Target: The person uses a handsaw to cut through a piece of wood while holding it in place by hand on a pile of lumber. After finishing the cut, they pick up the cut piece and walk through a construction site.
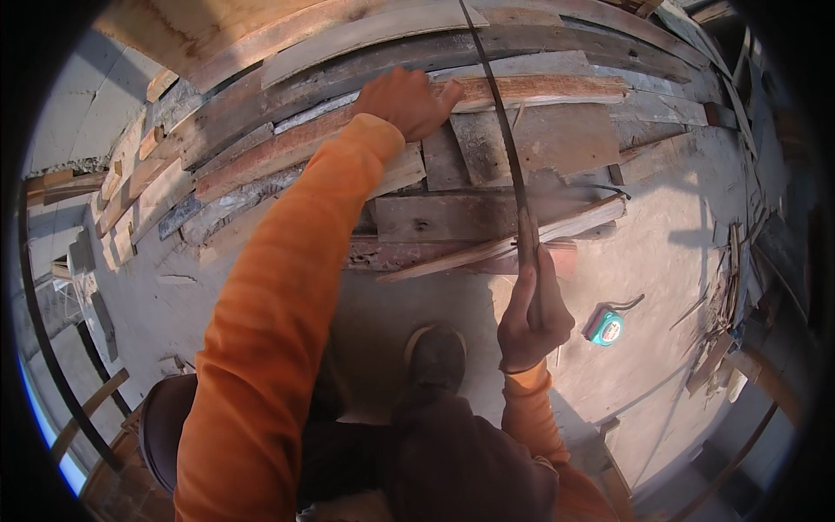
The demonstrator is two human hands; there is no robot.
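Note:
My left hand (pixel 404 103), in an orange sleeve, reaches to the upper middle, its fingers curled on a reddish, rough plank (pixel 539 90) among stacked boards. My right hand (pixel 535 317), lower right of centre, is closed round the near end of a long, narrow dark strip (pixel 500 117) that runs up past the top of the view; its material is unclear. Beneath that strip a split pale board (pixel 583 217) lies slanted across the pile. A teal tape measure (pixel 606 326) rests on the concrete to the right of my right hand.
Weathered planks (pixel 365 39) are layered across the top, with a large wooden panel (pixel 165 22) at top left. My shoe (pixel 435 352) stands on the concrete floor (pixel 652 391) below the pile. Scrap sticks (pixel 731 287) lie along the right; dark bars (pixel 39 296) run down the left edge.

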